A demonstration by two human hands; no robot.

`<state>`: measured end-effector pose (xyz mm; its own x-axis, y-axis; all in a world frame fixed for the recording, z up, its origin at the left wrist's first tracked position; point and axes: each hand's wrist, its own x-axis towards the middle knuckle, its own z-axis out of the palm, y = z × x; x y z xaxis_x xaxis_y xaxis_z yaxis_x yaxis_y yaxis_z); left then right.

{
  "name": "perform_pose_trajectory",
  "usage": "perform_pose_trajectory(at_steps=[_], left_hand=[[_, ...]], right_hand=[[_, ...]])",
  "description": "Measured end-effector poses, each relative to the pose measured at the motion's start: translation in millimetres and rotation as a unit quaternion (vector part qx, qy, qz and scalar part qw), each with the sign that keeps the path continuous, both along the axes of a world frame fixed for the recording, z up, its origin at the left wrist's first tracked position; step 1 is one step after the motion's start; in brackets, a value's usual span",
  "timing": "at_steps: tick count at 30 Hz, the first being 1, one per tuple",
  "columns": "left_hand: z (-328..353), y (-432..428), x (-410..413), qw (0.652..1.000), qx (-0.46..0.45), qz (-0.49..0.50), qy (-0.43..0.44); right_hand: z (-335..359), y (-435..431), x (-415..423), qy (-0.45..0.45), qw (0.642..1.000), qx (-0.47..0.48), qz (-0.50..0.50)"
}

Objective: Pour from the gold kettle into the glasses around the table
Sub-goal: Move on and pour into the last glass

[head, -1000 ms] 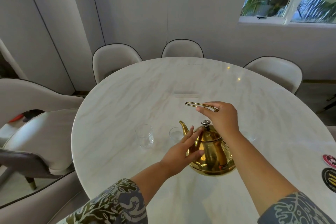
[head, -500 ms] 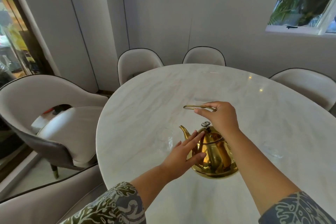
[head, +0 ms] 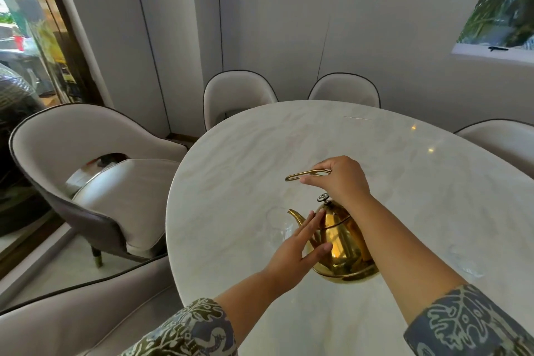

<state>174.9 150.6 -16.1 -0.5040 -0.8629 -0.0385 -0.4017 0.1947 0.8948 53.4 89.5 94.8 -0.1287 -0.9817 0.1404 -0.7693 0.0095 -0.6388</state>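
With my right hand (head: 344, 179) gripping the kettle (head: 341, 243) handle and my left hand (head: 297, 246) flat-open against its side, I should tip slowly, keeping the spout over the glass (head: 278, 225) just beyond my left fingertips.

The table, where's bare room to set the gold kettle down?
The far half of the table, beyond the right hand toward the chairs, is bare marble. So is the left edge strip. It is crowded by the gold kettle: a glass under the spout, the left hand beside it.
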Motion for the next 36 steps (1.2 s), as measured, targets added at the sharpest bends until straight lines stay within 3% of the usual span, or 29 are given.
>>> perform_pose_trajectory(at_steps=[15, 36], left_hand=[[-7, -8, -9, 0.994, 0.033, 0.04, 0.101], [3, -1, -18, 0.987, 0.067, 0.065, 0.131]], right_hand=[[2, -27, 12, 0.075, 0.996, 0.048, 0.021], [15, -27, 22, 0.119, 0.988, 0.086, 0.04]])
